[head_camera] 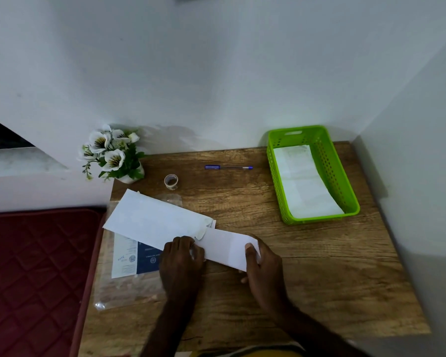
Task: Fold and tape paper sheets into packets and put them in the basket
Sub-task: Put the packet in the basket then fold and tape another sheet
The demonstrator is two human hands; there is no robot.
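Note:
A folded white paper packet lies across the middle of the wooden table. My left hand presses on its left end, fingers curled over the edge. My right hand grips its right end, thumb on top and fingers underneath. A stack of white paper sheets lies just left of the packet, one end tucked under it. The green plastic basket stands at the back right with folded white packets inside. A small roll of clear tape sits behind the sheets.
A blue pen lies at the back centre. A pot of white artificial flowers stands at the back left corner. A clear plastic sleeve with a blue-and-white printed card lies under the sheets. A maroon quilted mattress borders the table's left. Walls close the back and right.

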